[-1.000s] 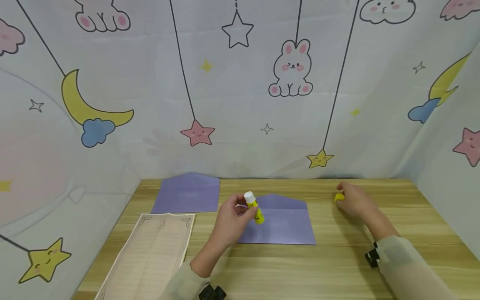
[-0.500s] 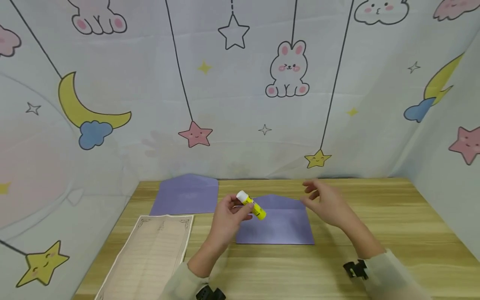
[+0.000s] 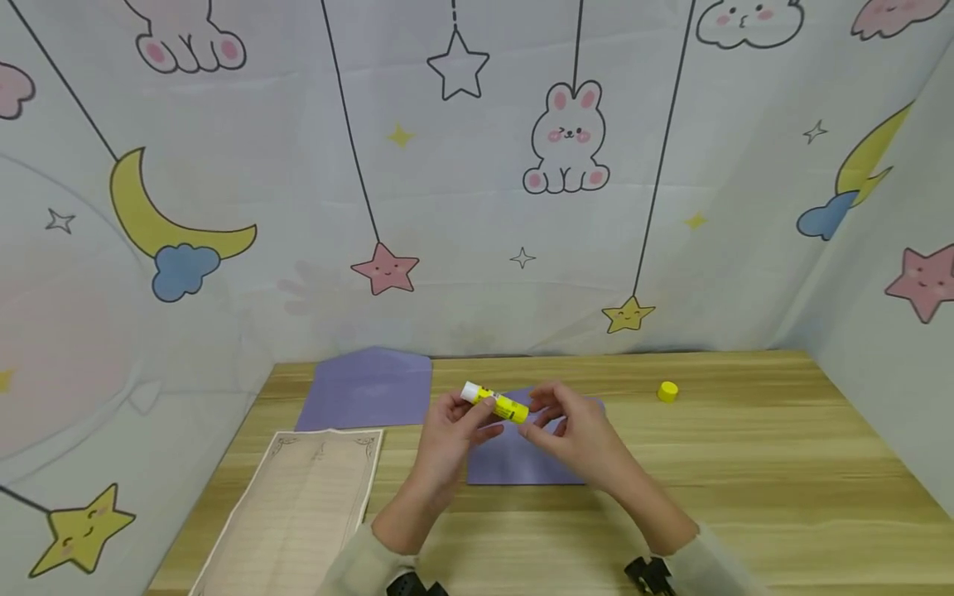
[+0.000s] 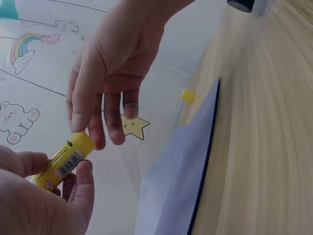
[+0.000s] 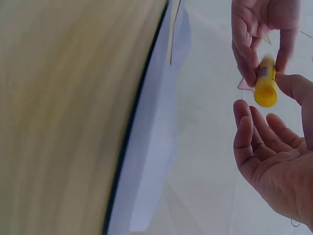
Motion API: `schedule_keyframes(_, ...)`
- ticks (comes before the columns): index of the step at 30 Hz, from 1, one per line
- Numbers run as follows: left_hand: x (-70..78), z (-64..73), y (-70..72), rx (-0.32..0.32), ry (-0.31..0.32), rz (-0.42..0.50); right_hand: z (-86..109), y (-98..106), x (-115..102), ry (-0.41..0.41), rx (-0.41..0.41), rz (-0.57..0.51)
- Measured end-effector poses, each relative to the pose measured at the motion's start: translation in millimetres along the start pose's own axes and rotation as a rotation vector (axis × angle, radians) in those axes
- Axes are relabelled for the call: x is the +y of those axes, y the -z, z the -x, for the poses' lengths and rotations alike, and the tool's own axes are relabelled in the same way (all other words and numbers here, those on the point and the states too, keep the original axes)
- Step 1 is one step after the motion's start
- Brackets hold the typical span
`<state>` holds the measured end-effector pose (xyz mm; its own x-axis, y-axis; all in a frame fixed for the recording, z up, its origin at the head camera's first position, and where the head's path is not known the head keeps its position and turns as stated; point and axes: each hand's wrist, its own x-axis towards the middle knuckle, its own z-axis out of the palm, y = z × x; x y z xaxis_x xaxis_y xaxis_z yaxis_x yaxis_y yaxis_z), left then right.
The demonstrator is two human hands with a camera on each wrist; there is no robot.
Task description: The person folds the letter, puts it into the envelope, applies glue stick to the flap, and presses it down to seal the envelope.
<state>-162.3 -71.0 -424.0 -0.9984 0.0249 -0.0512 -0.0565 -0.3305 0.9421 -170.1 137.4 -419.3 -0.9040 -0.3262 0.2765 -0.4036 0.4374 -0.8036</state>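
My left hand [image 3: 449,434] pinches a yellow glue stick [image 3: 508,407] between thumb and fingers, tilted above the table. Its white end points up and left, its yellow end toward my right hand [image 3: 585,434]. The right thumb [image 5: 293,87] is at the yellow end, and whether it touches I cannot tell. The other right fingers [image 5: 266,134] are spread and loosely bent, apart from the stick. Beneath both hands lies a purple envelope [image 3: 503,463] with its flap away from me, partly hidden by the right hand. A small yellow cap [image 3: 667,391] stands on the table to the right.
At the back left lies a second purple envelope [image 3: 365,389]. In front of it is a lined sheet of letter paper [image 3: 298,505] with an ornamented border. The wooden table [image 3: 745,480] ends at a printed cloth backdrop [image 3: 462,314].
The right hand has let go of the yellow cap, leaving it on the table, and moved left to the glue stick. The left hand has tipped the stick nearer to level.
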Motion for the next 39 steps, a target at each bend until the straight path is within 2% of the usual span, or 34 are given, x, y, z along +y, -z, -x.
schedule_keyframes(4, -4.0, 1.5, -1.5, 0.006, 0.03, 0.033, 1.5, -9.5, -1.1, 0.017, 0.021, 0.013)
schedule_keyframes(11, -7.3, 3.7, -2.5, 0.003, 0.048, 0.039, 3.9, -13.8, 0.9, 0.016, 0.062, 0.053)
schedule_keyframes(17, -7.8, 3.7, -2.7, 0.002, 0.05, 0.037, 4.0, -15.0, 5.0, -0.008, 0.071, 0.003)
schedule_keyframes(22, -6.3, 4.4, -2.7, -0.01, 0.04, 0.032, 2.8, -11.7, 9.2, -0.078, -0.021, -0.166)
schedule_keyframes(27, -6.4, 4.2, -2.8, -0.037, 0.021, 0.025, 0.1, -6.5, 13.3, -0.242, -0.15, -0.45)
schedule_keyframes(29, -6.6, 4.0, -2.9, -0.045, 0.015, 0.02, -0.9, -5.5, 14.2, -0.315, -0.18, -0.565)
schedule_keyframes(31, -6.4, 4.1, -3.1, -0.05, 0.01, 0.016, -1.1, -5.4, 14.3, -0.362, -0.192, -0.631)
schedule_keyframes(32, -6.2, 4.0, -3.1, -0.05, 0.007, 0.012, -0.8, -5.6, 13.5, -0.37, -0.186, -0.634)
schedule_keyframes(34, -5.6, 4.2, -3.0, -0.041, 0.001, 0.005, -0.1, -6.8, 11.3, -0.339, -0.156, -0.561)
schedule_keyframes(39, -3.6, 3.8, -2.4, -0.012, -0.011, -0.004, 2.0, -13.5, 4.0, -0.139, 0.009, -0.187)
